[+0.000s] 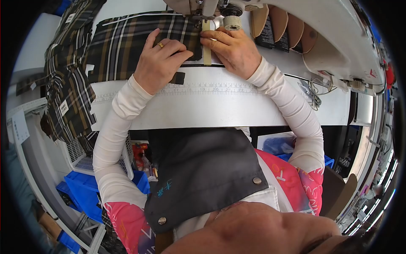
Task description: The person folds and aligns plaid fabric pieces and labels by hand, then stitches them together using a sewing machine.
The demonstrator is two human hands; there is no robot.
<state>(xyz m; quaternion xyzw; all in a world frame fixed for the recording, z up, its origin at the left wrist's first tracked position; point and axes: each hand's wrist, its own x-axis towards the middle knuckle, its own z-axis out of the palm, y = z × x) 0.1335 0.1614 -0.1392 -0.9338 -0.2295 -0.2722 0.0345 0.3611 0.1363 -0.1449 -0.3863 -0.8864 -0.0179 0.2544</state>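
Observation:
A piece of dark plaid fabric (120,46) lies on the sewing machine bed, its right edge close to the presser foot (206,17). On this fabric rests my left hand (163,59), fingers apart and one raised, a ring on one of them. My right hand (234,51) has bent fingers drawn together, their tips at the fabric's right edge and over a pale yellow strip (207,51). My right thumb's grip is partly hidden. Below my left hand a small dark end of cloth (179,78) shows.
More plaid fabric (63,84) with white labels hangs off the left. A printed ruler (211,89) runs along the front. Thread snips (312,95) lie at the right, below the machine arm (338,38). Tan curved pieces (279,25) stand behind. Blue bins (86,190) sit below.

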